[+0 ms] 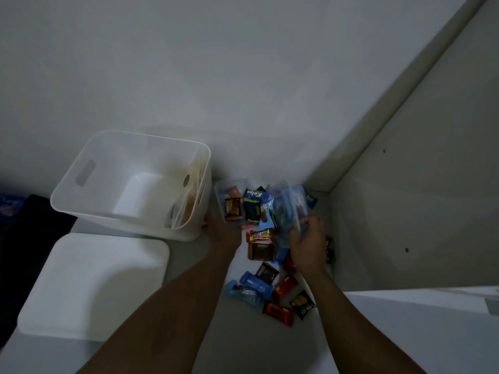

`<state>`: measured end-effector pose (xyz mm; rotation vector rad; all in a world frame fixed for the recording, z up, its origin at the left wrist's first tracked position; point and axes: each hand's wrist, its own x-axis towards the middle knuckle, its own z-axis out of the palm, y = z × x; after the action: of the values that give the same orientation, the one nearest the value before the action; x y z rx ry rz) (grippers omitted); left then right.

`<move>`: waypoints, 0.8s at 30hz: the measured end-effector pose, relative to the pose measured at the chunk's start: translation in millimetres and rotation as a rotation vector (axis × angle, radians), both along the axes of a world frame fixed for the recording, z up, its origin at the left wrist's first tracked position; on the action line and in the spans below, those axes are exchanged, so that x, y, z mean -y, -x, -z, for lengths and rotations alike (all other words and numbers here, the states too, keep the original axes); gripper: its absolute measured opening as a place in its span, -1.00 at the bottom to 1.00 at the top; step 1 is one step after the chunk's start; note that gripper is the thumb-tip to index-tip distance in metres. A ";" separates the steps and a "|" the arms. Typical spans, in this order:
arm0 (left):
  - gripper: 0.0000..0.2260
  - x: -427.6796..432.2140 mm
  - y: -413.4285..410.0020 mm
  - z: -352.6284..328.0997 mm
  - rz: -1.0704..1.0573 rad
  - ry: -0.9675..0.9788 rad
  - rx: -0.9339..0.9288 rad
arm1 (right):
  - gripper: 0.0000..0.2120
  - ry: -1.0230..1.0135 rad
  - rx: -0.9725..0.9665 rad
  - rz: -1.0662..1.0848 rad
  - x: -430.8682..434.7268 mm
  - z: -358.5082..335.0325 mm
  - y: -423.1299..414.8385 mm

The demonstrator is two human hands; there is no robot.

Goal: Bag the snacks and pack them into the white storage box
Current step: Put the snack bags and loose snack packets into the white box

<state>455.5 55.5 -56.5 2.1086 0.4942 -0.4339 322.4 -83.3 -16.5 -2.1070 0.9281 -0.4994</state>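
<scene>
Dim room, pale surface in a wall corner.
Lid (91, 287) left; white box (129, 182) behind it. Left hand (224, 233) beside box, grip unclear. Snacks (267, 282) piled right; right hand (307, 247) closed on clear bag (289, 209).

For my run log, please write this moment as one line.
step: bagging | right hand: holding clear bag | left hand: beside white storage box | loose snacks: remain on surface

- my right hand (307, 244) is motion-blurred, grip's anyone's guess
- left hand's (224, 233) fingers vanish behind the white storage box (129, 182) at 10 o'clock
</scene>
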 end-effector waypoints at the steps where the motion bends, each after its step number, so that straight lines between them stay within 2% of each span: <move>1: -0.49 1.9 -0.5 3.3 0.000 0.045 -0.019 | -0.79 0.034 0.015 -0.005 1.4 1.6 -0.4; 3: -0.72 1.7 -2.4 2.6 0.023 0.118 -0.050 | -0.72 0.074 0.030 -0.008 1.5 1.4 -1.5; 5: -0.83 0.3 -4.4 -3.9 0.048 0.117 -0.022 | -0.66 0.097 0.051 -0.008 -0.2 -1.9 -2.8; 10: -0.83 -5.1 -6.4 -16.2 0.093 0.064 0.128 | -0.83 0.088 0.058 0.012 -4.2 -4.3 -2.7; 13: -0.74 -13.7 -6.6 -13.0 0.157 -0.042 0.240 | -0.83 0.065 0.115 0.046 -6.7 -10.2 -1.3; 17: -0.76 -23.1 12.9 -36.6 0.200 -0.063 0.374 | -0.89 0.034 0.166 0.108 -10.6 -25.4 0.8; 21: -0.83 -38.2 36.7 -57.1 0.141 0.058 0.463 | -0.87 -0.064 0.320 0.149 -21.5 -41.4 6.1; 24: -0.84 -49.9 56.7 -66.8 0.025 0.195 0.408 | -0.89 -0.152 0.400 0.241 -30.5 -49.7 6.5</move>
<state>398.8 105.3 10.3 1.9460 0.1801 -0.0550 315.9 -52.7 33.2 -1.6830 0.9516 -0.9069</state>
